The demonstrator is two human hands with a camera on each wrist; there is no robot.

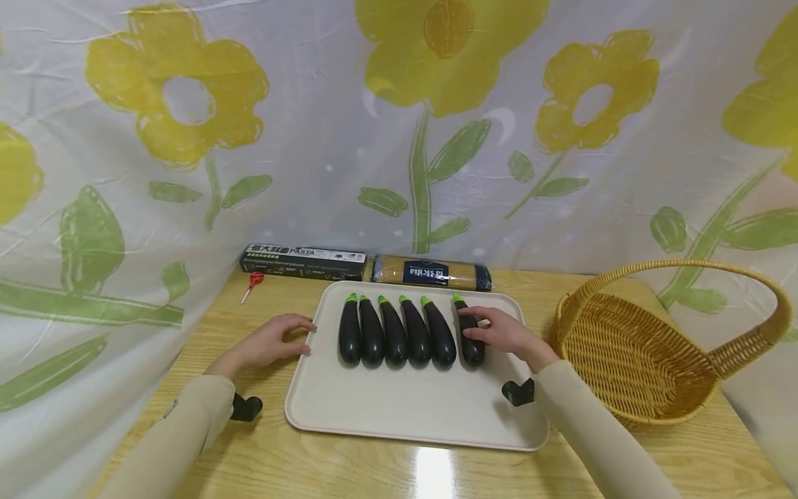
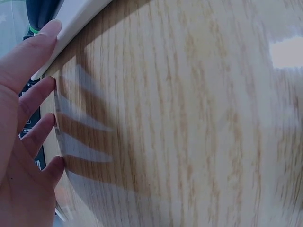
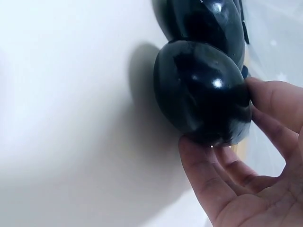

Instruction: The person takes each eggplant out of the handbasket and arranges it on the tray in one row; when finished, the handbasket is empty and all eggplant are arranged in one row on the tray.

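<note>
A cream tray (image 1: 399, 409) holds several dark eggplants with green tips, most of them side by side in a row. A little apart at the right end lies one eggplant (image 1: 472, 346). My right hand (image 1: 501, 331) grips it from the right side; in the right wrist view, fingers lie on both sides of this eggplant's (image 3: 201, 90) glossy rounded end. At the tray's left edge is my left hand (image 1: 274, 339), its fingers spread and relaxed with nothing held. The left wrist view shows the thumb of this hand (image 2: 28, 118) against the tray's rim (image 2: 78, 23).
A wicker basket (image 1: 623, 360) with a tall handle stands right of the tray. Behind the tray lie a black pasta box (image 1: 303, 263) and a bag of pasta (image 1: 430, 272). A red lollipop (image 1: 254, 281) lies at the back left. A flowered cloth (image 1: 312, 138) hangs behind the wooden table.
</note>
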